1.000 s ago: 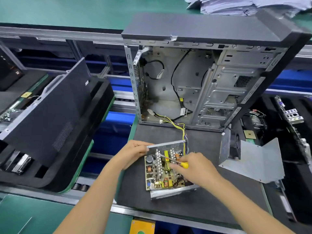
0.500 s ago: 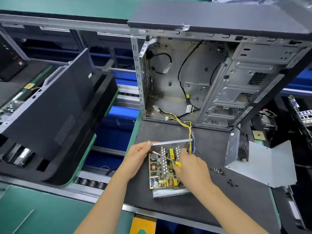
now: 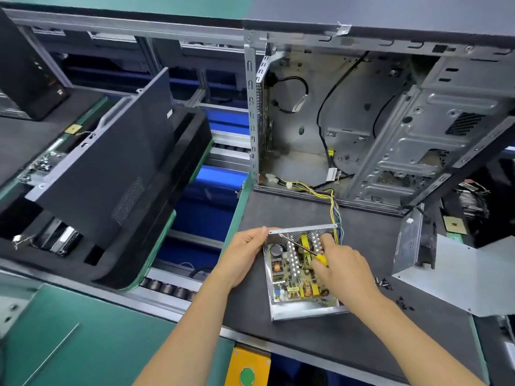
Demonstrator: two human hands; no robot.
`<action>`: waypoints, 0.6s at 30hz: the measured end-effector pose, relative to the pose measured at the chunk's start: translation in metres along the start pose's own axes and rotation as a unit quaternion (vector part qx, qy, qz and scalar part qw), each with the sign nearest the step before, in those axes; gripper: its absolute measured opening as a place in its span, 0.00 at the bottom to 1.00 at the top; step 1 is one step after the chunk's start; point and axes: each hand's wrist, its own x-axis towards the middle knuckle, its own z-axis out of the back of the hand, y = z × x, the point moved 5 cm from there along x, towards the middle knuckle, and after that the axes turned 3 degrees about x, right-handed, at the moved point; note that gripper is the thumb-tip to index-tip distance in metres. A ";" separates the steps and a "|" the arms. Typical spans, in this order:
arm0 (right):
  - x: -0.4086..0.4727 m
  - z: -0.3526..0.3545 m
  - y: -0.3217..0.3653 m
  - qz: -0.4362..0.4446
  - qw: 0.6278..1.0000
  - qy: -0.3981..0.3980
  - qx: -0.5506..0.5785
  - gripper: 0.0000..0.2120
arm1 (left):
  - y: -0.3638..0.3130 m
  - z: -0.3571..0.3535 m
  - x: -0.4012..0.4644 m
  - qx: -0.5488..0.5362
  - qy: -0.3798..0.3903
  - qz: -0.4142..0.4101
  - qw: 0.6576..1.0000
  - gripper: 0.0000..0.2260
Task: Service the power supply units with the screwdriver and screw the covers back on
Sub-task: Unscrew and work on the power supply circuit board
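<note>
PSU (image 3: 295, 277) sat open on the dark mat (image 3: 306, 344), in front of the empty case (image 3: 376, 121), its wires (image 3: 333, 207) running back into the case. Our left hand (image 3: 245, 254) gripped the PSU's far-left corner, fingers curled over the rim. Our right hand (image 3: 340, 268) pinched the screwdriver (image 3: 305, 247) by its yellow handle, shaft angled up-left across the heatsinks; tip looked to sit near the far-left corner, hard to tell on what. Cover (image 3: 459, 280) lay to the right, apart from the PSU, loose screws (image 3: 386, 284) between them.
</note>
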 end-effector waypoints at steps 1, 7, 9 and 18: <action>-0.001 0.000 -0.001 0.000 1.000 0.001 -0.003 0.12 | 0.001 0.000 0.000 0.004 0.002 0.000 1.000 0.20; -0.002 0.003 -0.006 -0.004 1.000 0.007 -0.002 0.12 | 0.005 0.001 0.001 0.024 -0.003 0.010 1.000 0.24; 0.000 0.002 0.000 0.002 1.000 0.012 -0.011 0.12 | 0.005 0.001 0.001 0.020 -0.005 0.009 1.000 0.24; 0.001 0.000 0.001 -0.001 0.999 0.040 -0.018 0.13 | 0.007 0.000 0.001 0.006 -0.009 0.001 1.000 0.23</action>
